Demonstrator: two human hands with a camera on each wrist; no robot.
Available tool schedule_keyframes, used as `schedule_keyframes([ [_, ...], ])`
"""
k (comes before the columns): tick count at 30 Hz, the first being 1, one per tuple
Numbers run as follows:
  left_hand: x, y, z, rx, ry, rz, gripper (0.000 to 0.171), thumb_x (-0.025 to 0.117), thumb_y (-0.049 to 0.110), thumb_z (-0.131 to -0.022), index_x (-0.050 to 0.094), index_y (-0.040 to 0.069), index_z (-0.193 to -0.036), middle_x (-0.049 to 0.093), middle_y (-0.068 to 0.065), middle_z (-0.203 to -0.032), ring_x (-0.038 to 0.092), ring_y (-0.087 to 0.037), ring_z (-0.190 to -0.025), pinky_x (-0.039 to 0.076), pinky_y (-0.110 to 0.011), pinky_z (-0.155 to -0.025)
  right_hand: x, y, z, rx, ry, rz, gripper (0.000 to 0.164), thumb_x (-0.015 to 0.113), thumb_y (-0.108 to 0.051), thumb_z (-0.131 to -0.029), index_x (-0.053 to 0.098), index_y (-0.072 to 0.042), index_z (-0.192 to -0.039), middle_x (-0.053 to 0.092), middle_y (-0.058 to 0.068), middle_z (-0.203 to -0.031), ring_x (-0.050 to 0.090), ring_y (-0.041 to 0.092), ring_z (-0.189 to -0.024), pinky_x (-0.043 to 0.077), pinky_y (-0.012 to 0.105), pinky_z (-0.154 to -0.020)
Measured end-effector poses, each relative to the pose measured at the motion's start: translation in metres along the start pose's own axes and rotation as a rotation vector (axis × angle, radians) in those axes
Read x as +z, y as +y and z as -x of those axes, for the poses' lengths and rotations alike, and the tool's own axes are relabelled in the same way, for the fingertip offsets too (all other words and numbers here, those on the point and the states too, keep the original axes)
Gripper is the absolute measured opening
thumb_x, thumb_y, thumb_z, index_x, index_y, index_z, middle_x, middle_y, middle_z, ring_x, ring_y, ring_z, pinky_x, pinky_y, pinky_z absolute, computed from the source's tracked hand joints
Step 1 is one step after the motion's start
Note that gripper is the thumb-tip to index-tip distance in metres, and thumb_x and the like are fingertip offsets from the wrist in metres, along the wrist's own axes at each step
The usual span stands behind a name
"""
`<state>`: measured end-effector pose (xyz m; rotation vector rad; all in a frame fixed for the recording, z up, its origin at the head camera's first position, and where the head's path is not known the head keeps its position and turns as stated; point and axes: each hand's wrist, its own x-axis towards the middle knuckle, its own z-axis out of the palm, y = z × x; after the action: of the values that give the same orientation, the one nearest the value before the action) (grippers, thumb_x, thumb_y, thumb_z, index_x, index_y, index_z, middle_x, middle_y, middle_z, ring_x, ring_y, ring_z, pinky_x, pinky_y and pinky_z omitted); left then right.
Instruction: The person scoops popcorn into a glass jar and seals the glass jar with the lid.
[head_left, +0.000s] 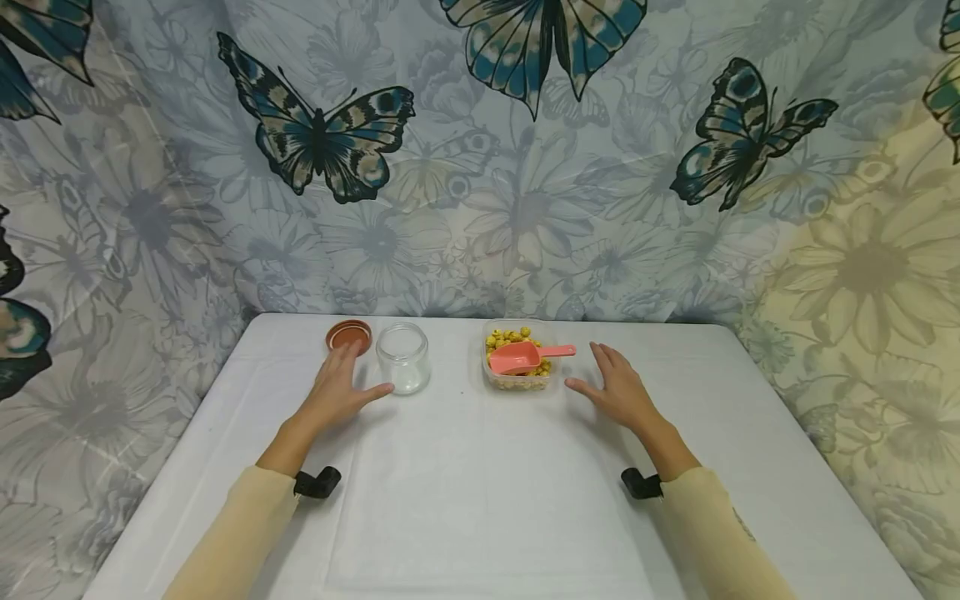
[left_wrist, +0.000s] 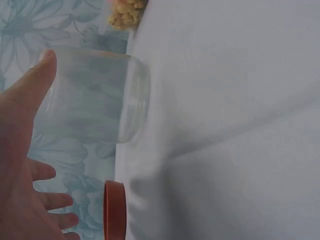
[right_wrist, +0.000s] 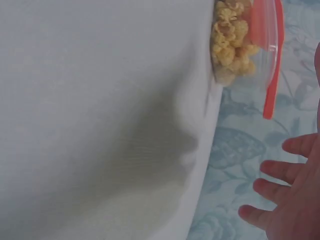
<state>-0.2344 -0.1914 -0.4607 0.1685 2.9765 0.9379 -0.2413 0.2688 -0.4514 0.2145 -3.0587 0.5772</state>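
Observation:
An uncapped glass jar (head_left: 403, 360) stands on the white table, with nothing visible inside. Left of it lies a reddish-brown round lid (head_left: 348, 332), its inner side up. My left hand (head_left: 339, 392) hovers in front of lid and jar, fingers spread and thumb toward the jar, holding nothing. To the right, a clear plastic container (head_left: 517, 383) holds yellow popcorn (head_left: 510, 336). Across its top rests a coral-red scoop (head_left: 517, 358), handle pointing right. My right hand (head_left: 618, 392) is spread just right of that handle, apart from it; in the right wrist view its fingers (right_wrist: 280, 170) are extended.
A white cloth covers the table (head_left: 487, 492), whose back edge meets a butterfly-and-flower patterned backdrop (head_left: 525, 208). Jar, lid and container stand near that back edge. Each wrist wears a black camera mount (head_left: 318, 482).

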Motion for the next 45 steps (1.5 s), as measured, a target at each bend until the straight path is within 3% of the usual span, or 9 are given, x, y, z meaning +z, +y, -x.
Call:
schedule_keyframes([
  [11, -0.010, 0.014, -0.008, 0.016, -0.025, 0.078, 0.107, 0.066, 0.061, -0.083, 0.015, 0.002, -0.156, 0.016, -0.025, -0.159, 0.012, -0.045, -0.148, 0.018, -0.066, -0.115, -0.007, -0.010, -0.007, -0.016, -0.018, -0.125, 0.080, 0.061, -0.047, -0.093, 0.032, 0.000, -0.150, 0.029, 0.027, -0.154, 0.026, 0.048, -0.142, 0.026, 0.066, -0.112],
  [17, -0.015, 0.026, -0.015, 0.039, -0.039, 0.091, 0.108, 0.068, 0.059, -0.082, 0.012, 0.003, -0.156, 0.017, -0.024, -0.160, 0.010, -0.045, -0.148, 0.008, -0.066, -0.117, -0.009, -0.014, -0.011, -0.034, -0.010, -0.172, 0.076, 0.058, -0.049, -0.094, 0.036, 0.000, -0.149, 0.032, 0.027, -0.153, 0.028, 0.047, -0.142, 0.026, 0.066, -0.112],
  [22, -0.015, 0.038, -0.021, 0.067, -0.020, 0.089, 0.107, 0.069, 0.060, -0.081, 0.015, 0.006, -0.156, 0.016, -0.022, -0.161, 0.010, -0.044, -0.149, 0.009, -0.066, -0.117, -0.009, -0.016, -0.015, -0.028, -0.015, -0.183, 0.074, 0.056, -0.050, -0.095, 0.038, -0.002, -0.148, 0.033, 0.027, -0.152, 0.029, 0.047, -0.141, 0.027, 0.066, -0.112],
  [30, -0.018, 0.063, -0.035, 0.093, -0.018, 0.120, 0.103, 0.067, 0.060, -0.082, 0.019, 0.008, -0.156, 0.016, -0.016, -0.162, 0.011, -0.040, -0.150, 0.015, -0.064, -0.117, -0.014, -0.017, -0.028, -0.048, -0.038, -0.237, 0.069, 0.056, -0.045, -0.097, 0.040, 0.001, -0.146, 0.042, 0.027, -0.147, 0.041, 0.045, -0.135, 0.041, 0.060, -0.105],
  [45, 0.002, 0.114, -0.060, 0.181, -0.052, 0.230, 0.089, 0.069, 0.051, -0.086, 0.025, 0.018, -0.155, 0.020, -0.014, -0.162, 0.021, -0.037, -0.149, 0.028, -0.063, -0.114, -0.015, -0.012, -0.046, -0.015, -0.068, -0.288, 0.067, 0.052, -0.050, -0.098, 0.045, -0.001, -0.144, 0.050, 0.024, -0.141, 0.051, 0.042, -0.126, 0.046, 0.058, -0.100],
])
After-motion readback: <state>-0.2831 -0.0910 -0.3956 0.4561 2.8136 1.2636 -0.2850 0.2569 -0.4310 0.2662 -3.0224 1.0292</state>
